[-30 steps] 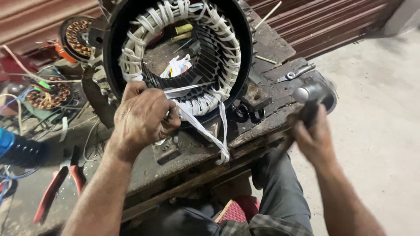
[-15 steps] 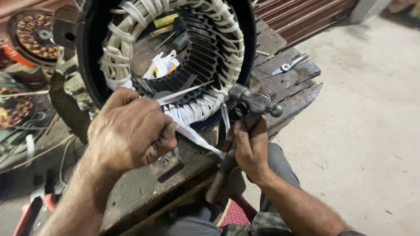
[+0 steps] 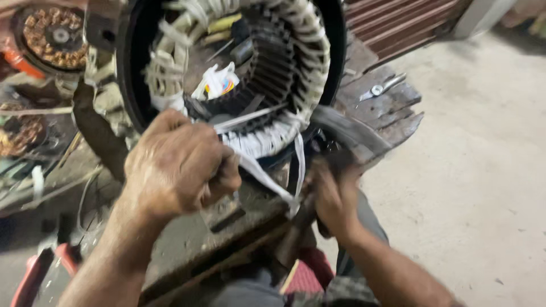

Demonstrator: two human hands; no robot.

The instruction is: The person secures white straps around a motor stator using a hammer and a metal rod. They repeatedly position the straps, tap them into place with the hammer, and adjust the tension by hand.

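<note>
1. My left hand is clenched on white tape at the motor stator's lower rim.
2. My right hand, fisted around a hammer, has swung in from the bench's right edge; the blow lands beside the winding.
3. Behind the stator lie a wrench and a second winding; tape tails cross the strike path.
</note>
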